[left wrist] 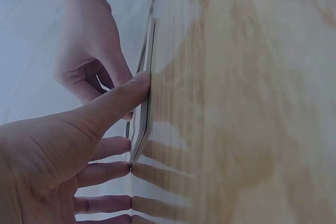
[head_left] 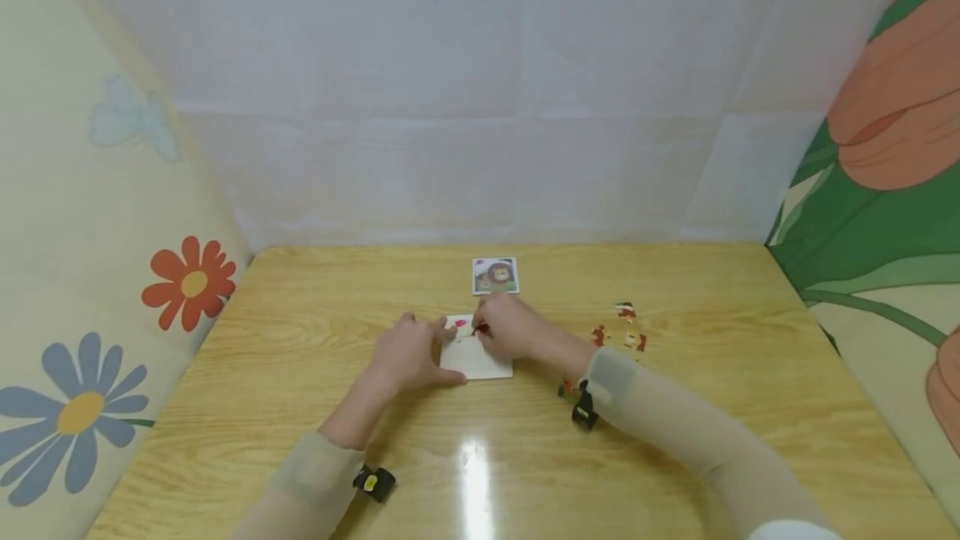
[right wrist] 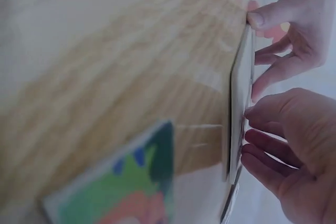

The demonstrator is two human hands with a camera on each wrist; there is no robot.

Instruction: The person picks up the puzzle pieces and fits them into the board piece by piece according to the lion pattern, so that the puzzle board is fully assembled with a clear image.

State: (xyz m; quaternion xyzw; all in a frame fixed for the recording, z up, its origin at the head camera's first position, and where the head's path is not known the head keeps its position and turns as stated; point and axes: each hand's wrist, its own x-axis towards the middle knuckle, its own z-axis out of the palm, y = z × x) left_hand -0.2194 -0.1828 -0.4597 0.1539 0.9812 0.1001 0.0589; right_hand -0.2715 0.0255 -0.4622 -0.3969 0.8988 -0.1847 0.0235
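Note:
A white puzzle board [head_left: 487,365] lies on the table, with a few fitted pieces [head_left: 460,323] along its far edge, one showing a pink shape. My left hand [head_left: 408,352] steadies the board from the left, fingers spread and fairly straight. Its thumb [left wrist: 118,98] lies against the board's near edge; the other fingertips come down at the left side. Over the board's far part, my right hand [head_left: 510,327] pinches a small reddish-brown puzzle piece [head_left: 480,329], fingertips right at the board surface. In the right wrist view the right hand [right wrist: 302,148] largely hides that piece.
A square picture card [head_left: 495,275] with a lion lies just beyond the board. Several loose puzzle pieces [head_left: 632,340] are scattered at the right, and more [head_left: 566,388] lie near the right wrist. A green and orange piece [right wrist: 142,187] looms close in the right wrist view.

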